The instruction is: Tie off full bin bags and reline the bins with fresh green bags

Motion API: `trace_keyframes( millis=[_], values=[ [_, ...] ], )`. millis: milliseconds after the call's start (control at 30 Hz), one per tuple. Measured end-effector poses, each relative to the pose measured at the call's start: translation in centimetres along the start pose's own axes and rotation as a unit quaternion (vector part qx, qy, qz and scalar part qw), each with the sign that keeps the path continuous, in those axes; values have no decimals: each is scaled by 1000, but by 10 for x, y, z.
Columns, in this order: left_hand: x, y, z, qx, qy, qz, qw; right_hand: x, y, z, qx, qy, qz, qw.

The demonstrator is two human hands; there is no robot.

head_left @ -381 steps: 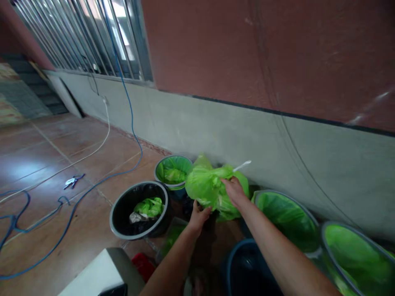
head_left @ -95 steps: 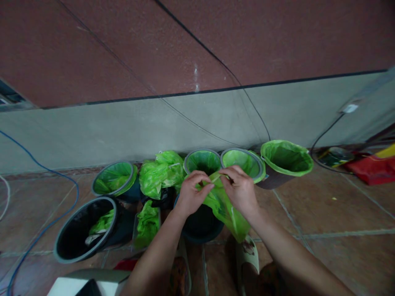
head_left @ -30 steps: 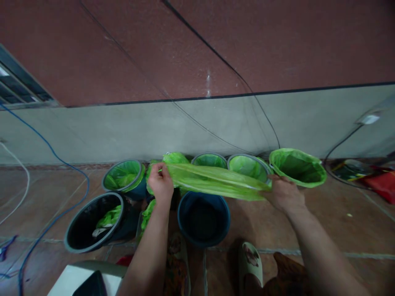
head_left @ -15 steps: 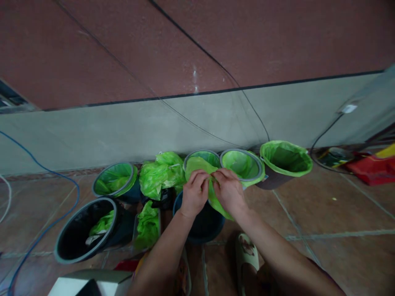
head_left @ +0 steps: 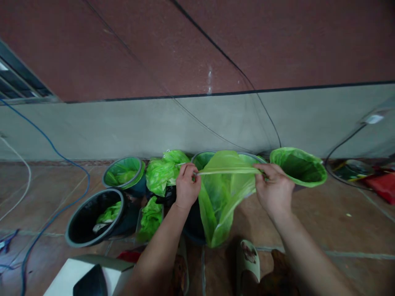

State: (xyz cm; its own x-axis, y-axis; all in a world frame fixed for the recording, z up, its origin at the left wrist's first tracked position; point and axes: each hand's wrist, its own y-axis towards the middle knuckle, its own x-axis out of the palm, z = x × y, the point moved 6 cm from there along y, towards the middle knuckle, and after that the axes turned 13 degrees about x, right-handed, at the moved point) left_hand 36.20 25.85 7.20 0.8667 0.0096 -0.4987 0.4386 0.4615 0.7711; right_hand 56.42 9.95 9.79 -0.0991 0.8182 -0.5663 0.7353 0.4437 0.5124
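A green plastic bag (head_left: pixel 220 201) is stretched by its rim between my two hands and hangs down in folds. My left hand (head_left: pixel 187 185) pinches one side of the rim, and my right hand (head_left: pixel 274 187) grips the other, fingers closed on both. Beneath the bag stands a dark bin (head_left: pixel 194 222), mostly hidden by the plastic and my left arm. Just behind the bag, the rims of two bins lined in green show in part. To the right of my right hand is another bin with a green liner (head_left: pixel 298 166).
On the left are a lined bin (head_left: pixel 140 187), a dark tilted bin (head_left: pixel 74 228) holding green plastic, a heap of green bags (head_left: pixel 160 174) and a tray of green plastic (head_left: pixel 151 220). A blue cable (head_left: pixel 58 154) crosses the tiles. A white box (head_left: pixel 68 275) sits at lower left.
My hands have moved apart, the right one going right. The bag, bunched between them before, is now spread wide along its rim. The view has shifted slightly left.
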Motion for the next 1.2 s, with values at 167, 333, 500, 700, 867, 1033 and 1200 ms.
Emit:
trace_keyframes(
  millis=[167,333,500,700,867,1033,1200],
  values=[
    [1,-2,-5,-14,-2,7,1000,0,-2,6,12,4,-5,1000],
    [7,-9,-20,-96,4,-1,995,0,0,16,69,0,-2,998],
    [6,-8,-13,-55,-40,-36,997,-6,7,35,102,-59,7,993],
    [14,-12,7,47,-59,-124,989,-1,12,60,138,-237,-87,958],
    [22,-14,12,65,-65,-167,982,30,-13,34,23,-235,-184,954],
    [29,-16,22,72,-69,-182,978,54,-40,-12,-99,-114,-220,964],
    [27,-16,23,72,-78,-155,982,43,-29,-18,-87,-32,-148,985]
  ],
)
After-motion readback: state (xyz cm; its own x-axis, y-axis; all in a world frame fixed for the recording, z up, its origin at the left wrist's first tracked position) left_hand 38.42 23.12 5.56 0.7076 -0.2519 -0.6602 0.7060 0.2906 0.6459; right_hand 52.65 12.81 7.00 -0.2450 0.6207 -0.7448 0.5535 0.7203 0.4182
